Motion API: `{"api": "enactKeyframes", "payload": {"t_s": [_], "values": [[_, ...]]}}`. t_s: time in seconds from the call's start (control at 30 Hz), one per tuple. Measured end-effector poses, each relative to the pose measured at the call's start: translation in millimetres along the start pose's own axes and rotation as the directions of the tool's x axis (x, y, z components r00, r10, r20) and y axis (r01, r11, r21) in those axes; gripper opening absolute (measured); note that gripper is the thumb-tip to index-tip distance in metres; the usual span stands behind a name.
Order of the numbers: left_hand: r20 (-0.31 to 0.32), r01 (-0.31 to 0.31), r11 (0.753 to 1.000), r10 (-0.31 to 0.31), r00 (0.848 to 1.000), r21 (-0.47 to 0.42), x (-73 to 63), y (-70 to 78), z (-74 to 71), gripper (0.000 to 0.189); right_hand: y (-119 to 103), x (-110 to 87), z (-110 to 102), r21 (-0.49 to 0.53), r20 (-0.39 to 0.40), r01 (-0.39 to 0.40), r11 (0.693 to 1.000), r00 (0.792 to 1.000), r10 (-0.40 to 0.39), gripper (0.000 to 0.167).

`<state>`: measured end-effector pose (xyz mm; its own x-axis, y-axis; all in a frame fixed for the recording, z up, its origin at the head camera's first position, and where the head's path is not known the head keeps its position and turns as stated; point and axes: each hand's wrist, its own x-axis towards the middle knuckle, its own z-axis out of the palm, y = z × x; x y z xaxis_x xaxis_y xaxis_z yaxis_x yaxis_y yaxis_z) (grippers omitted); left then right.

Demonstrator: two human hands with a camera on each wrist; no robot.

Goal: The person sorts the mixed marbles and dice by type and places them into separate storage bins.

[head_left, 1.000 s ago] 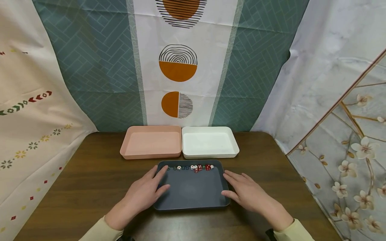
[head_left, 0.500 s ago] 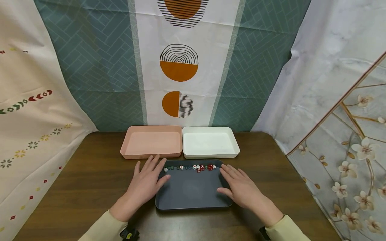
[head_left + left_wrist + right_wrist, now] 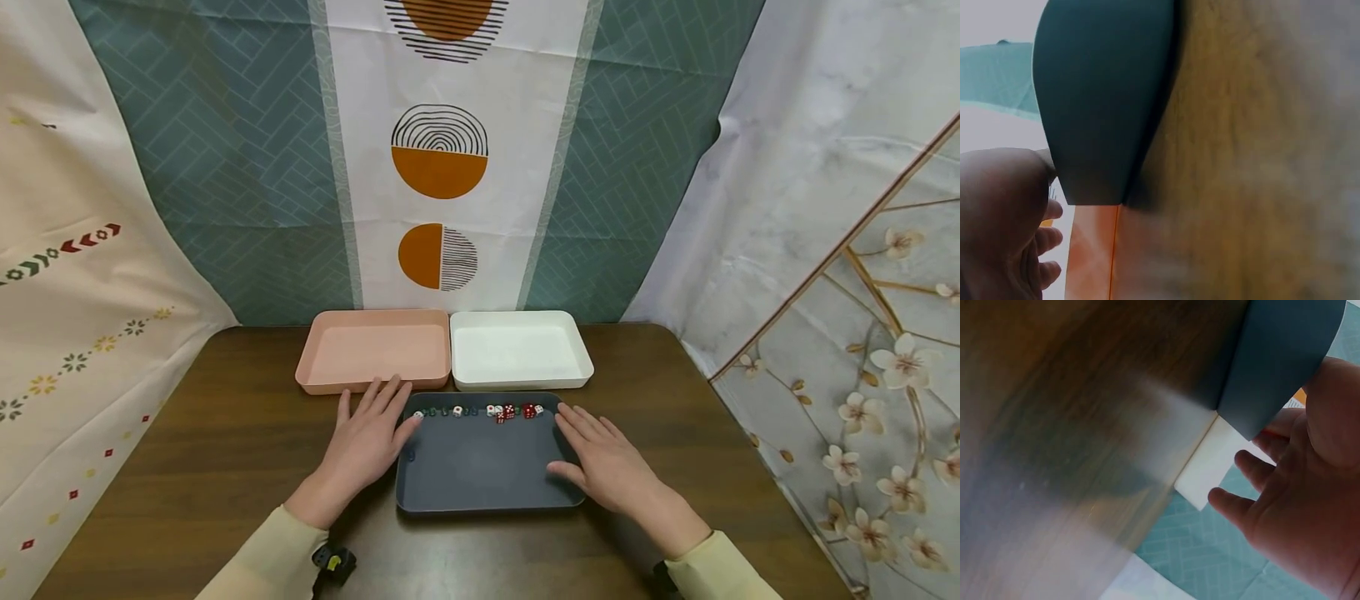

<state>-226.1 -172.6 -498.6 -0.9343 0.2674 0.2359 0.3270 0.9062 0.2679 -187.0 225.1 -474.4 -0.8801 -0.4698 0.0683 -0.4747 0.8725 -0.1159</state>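
A dark grey tray [image 3: 487, 475] lies on the table before me. Along its far wall runs a row of small dice: white ones [image 3: 457, 411], red ones [image 3: 510, 411], and dark blue and green ones that barely stand out. A lone dark die [image 3: 411, 456] sits near the left wall. My left hand [image 3: 362, 442] is spread at the tray's left side, thumb over the far left corner and fingertips reaching toward the pink tray [image 3: 381, 388]. At the right side, my right hand [image 3: 603, 460] has straight fingers by the far right corner, its thumb over the rim.
Behind the dark tray stand the pink tray and a white tray [image 3: 521, 384], side by side. The brown wooden table [image 3: 225, 467] extends to both sides. Patterned cloths [image 3: 247, 167] hang at the back and flanks.
The dark tray has shifted slightly right and away from me, with the dice in it. My left hand has moved forward along its side, uncovering dice at the left end. My right hand shifted slightly.
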Motion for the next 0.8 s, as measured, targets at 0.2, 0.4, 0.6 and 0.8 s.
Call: {"api": "enactKeyframes", "payload": {"t_s": [0.2,0.4,0.6,0.8], "values": [[0.045,0.034,0.999,-0.034,0.998,-0.003,7.4,-4.7,1.6,0.068,4,0.5,-1,0.001,0.015,0.011,1.0,1.0,-0.011,0.082],[0.069,0.044,0.999,-0.044,0.997,0.003,13.6,-7.8,0.6,0.069,8,1.9,-4,-0.001,0.007,0.011,1.0,1.0,-0.011,0.081],[0.06,0.035,0.999,-0.036,0.998,0.015,14.6,-10.1,0.7,0.069,8,3.2,-6,-0.002,0.008,0.011,1.0,1.0,-0.011,0.08],[0.056,0.012,1.0,-0.013,0.998,0.015,13.6,-12.5,-1.7,0.071,1,7.9,-8,-0.028,-0.034,0.046,0.999,0.998,-0.047,0.08]]}}
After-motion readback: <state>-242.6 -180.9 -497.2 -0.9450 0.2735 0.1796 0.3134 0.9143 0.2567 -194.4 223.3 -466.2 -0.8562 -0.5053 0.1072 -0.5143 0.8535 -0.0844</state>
